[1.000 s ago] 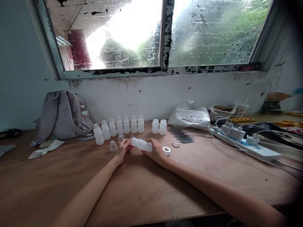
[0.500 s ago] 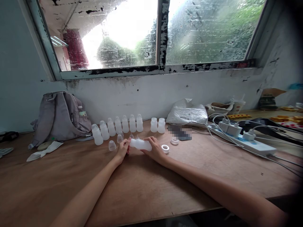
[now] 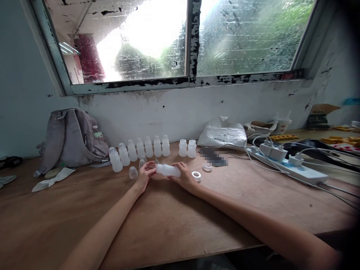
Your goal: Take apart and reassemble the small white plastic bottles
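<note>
A frosted white baby bottle [image 3: 169, 170] lies nearly sideways between my hands, just above the table. My right hand [image 3: 184, 178] is wrapped round its base end. The fingers of my left hand [image 3: 145, 176] close on the neck end at the left. Beside my left hand stand a clear domed cap [image 3: 133, 172] and another clear cap [image 3: 142, 162], partly hidden. Small clear teats [image 3: 163, 161] show just behind the held bottle. To the right of my right hand lie a white screw ring [image 3: 196, 176] and a second ring [image 3: 207, 168].
Several capped bottles [image 3: 148, 147] stand in a row behind, and two uncapped bottles [image 3: 183, 148] right of them. A grey backpack [image 3: 70, 138] leans at the wall. A silver bag [image 3: 223, 135] and a power strip [image 3: 298, 172] with cables are on the right.
The left fingers shift and loosen somewhat at the bottle's neck end, while the right hand keeps its hold. The view has moved slightly right.
</note>
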A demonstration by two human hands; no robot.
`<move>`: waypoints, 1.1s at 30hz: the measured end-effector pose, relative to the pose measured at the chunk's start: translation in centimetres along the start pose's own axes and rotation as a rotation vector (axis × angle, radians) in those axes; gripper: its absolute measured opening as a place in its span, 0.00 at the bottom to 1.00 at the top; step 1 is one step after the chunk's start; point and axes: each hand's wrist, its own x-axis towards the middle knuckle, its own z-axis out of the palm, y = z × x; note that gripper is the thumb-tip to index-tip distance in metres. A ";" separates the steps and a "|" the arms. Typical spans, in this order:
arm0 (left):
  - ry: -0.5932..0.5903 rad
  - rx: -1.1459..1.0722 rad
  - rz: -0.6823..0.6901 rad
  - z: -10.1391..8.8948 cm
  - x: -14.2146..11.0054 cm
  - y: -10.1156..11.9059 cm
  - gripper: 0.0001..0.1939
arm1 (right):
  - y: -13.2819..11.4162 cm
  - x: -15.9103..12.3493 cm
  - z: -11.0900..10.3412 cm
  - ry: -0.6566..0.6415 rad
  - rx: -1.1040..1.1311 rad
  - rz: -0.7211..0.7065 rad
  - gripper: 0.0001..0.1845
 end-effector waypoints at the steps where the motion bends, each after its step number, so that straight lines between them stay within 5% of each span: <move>1: -0.010 -0.015 -0.001 0.0 0.0 0.0 0.19 | 0.0 0.0 0.0 -0.002 -0.002 0.004 0.23; 15: -0.036 0.047 -0.149 0.1 0.0 0.0 0.16 | -0.6 0.0 -0.4 -0.031 0.073 0.033 0.22; 24: -0.241 -0.028 -0.044 1.1 -1.3 1.1 0.23 | -1.0 1.1 -2.0 -0.509 0.780 0.629 0.26; 26: -0.234 -0.045 -0.099 1.3 -1.3 1.0 0.20 | -1.2 1.1 -2.3 -0.453 0.722 0.577 0.25; 29: -0.236 -0.006 -0.191 1.4 -1.2 0.7 0.18 | -1.7 0.7 -2.6 -0.263 0.415 0.290 0.21; 33: -0.236 0.050 -0.123 1.3 -1.1 0.6 0.18 | -2.1 0.0 -2.2 -0.126 0.140 0.015 0.20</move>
